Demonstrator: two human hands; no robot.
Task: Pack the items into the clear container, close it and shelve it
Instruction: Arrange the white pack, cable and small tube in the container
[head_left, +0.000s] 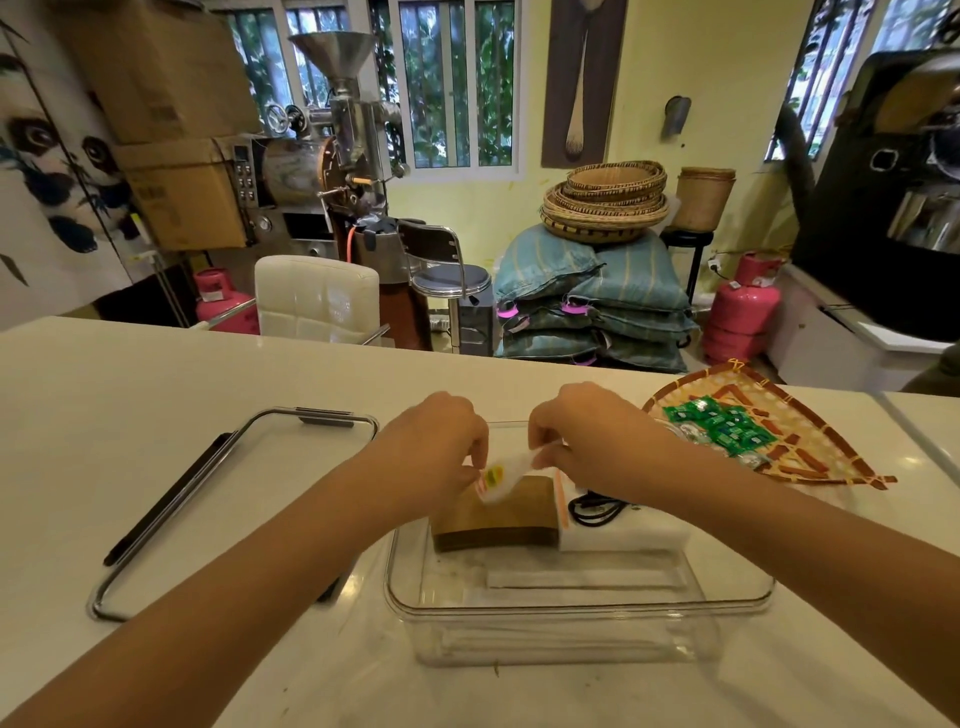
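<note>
We start with the white countertop (156, 389) that carries everything, and on it, straight before us, the clear rectangular plastic container (576, 603), its long axis running left to right across our view. To its left lies the clear lid with dark clip edges (234, 499), well apart from the container and not yet fitted. To the right, beyond the container's far corner, sits the woven fan-shaped bamboo tray (810, 457) with a heap of small green wrapped packets (722, 423) that we judge are waiting to be packed. Inside the container, at its far half, a brown block-shaped packet (498, 517) lies just beside a white box (623, 535), with a coiled black cable (595, 509) on top of the box; the near half of the container looks bare apart from a pale flat strip. Our left hand (436, 441) and right hand (587, 436) meet above the brown packet, each pinching one end of a small thin white wrapper with yellow and red print (506, 470), stretched between them. So the item hangs directly over the container's far side, both hands equally near, and the free space lies toward us; lowering it there seems the natural move.
</note>
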